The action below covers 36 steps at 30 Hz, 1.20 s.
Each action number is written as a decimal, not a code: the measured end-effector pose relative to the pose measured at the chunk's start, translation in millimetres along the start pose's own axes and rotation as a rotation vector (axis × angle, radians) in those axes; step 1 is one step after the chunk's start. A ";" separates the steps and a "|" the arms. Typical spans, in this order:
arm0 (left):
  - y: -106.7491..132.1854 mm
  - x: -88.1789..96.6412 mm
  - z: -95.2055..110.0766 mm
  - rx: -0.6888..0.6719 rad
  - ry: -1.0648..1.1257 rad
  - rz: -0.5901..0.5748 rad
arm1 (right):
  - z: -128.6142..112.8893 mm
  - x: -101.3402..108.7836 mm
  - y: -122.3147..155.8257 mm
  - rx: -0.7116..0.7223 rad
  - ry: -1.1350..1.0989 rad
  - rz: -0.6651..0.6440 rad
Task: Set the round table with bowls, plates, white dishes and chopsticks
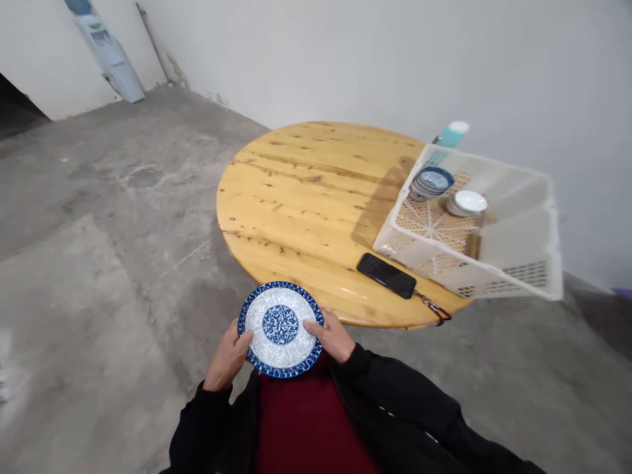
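A blue-and-white patterned plate [280, 325] is held face up in front of my body, just off the near edge of the round wooden table [301, 197]. My left hand [228, 355] grips its left rim, thumb on top. On the right side my right hand [336, 336] clasps the rim, its thumb reaching over the plate's face. The fingers of both hands are hidden beneath the plate, so I cannot tell whether it is one plate or several stacked together.
A white plastic crate [474, 263] stands on the table's right side, holding stacked blue-rimmed bowls [434, 181] and white bowls [469, 203]. A black phone [386, 274] with a strap lies before it. Behind the crate is a teal-and-white object [453, 135]. A water dispenser [111, 56] stands by the far wall.
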<state>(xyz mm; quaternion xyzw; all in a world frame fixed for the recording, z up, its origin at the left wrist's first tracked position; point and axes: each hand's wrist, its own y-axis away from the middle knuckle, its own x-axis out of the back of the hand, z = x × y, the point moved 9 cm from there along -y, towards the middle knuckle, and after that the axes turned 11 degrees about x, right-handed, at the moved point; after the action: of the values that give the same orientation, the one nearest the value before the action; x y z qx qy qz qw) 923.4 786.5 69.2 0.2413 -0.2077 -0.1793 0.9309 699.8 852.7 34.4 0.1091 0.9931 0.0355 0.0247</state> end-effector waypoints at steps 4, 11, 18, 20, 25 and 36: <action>-17.4 20.5 -8.9 -0.004 0.033 -0.021 | 3.8 -21.0 -16.2 0.001 -0.017 0.039; -77.3 59.2 3.3 -0.016 0.008 -0.045 | 23.5 -45.0 -75.3 -0.020 0.010 0.109; -162.7 84.8 44.0 0.030 -0.107 -0.138 | 34.1 -53.1 -148.0 -0.045 -0.021 0.246; -187.1 86.9 59.9 0.033 -0.132 -0.174 | 35.8 -49.7 -167.4 -0.055 -0.021 0.295; -239.8 80.1 93.7 0.034 -0.162 -0.254 | 35.8 -35.7 -205.3 -0.058 -0.010 0.417; -331.5 27.1 159.2 -0.177 -0.310 -0.413 | 43.3 4.9 -237.3 -0.104 -0.011 0.701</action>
<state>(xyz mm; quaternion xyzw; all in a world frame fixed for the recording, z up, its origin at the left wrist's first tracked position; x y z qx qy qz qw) 793.7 443.5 30.6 0.1659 -0.2777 -0.4178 0.8490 646.5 625.5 -26.9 0.4423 0.8919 0.0915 0.0220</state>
